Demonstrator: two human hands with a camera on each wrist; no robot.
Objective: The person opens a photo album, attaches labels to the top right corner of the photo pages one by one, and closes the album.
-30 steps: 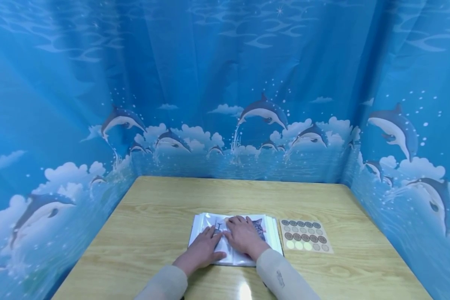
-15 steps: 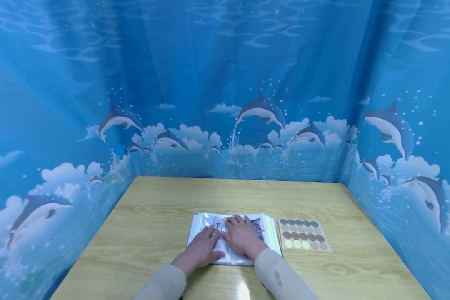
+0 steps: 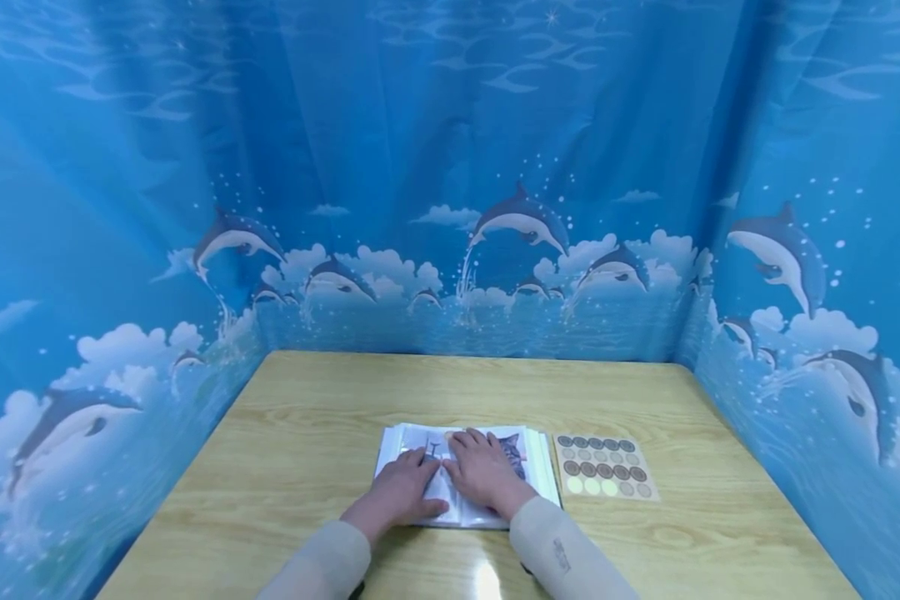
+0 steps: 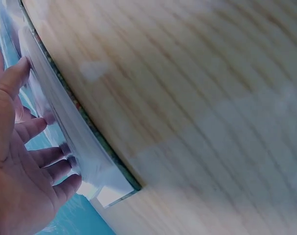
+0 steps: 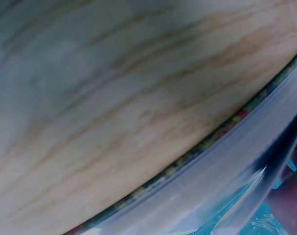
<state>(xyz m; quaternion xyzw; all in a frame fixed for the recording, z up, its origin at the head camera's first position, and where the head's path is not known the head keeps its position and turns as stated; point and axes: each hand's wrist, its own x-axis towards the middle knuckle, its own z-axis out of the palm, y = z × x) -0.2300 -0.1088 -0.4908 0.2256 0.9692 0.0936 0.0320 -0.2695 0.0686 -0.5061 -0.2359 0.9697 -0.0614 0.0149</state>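
An album with glossy clear-sleeved pages lies spread open on the table. Its right page carries a cat picture, partly covered by a hand. My left hand rests on the left page with fingers extended, and the left wrist view has its fingertips touching the plastic sleeves. Flat on the right page near the centre fold is my right hand, its fingers pointing away from me. Only a blurred bit of that hand enters the right wrist view, beside the album's thick page edges.
Right of the album lies a sheet of round stickers, in dark, pale and yellow rows. The wood-grain table is enclosed by a blue curtain printed with dolphins.
My left hand has shifted slightly to the left and toward me on the left page. The right hand stays in place on the right page. The head view has tilted a little.
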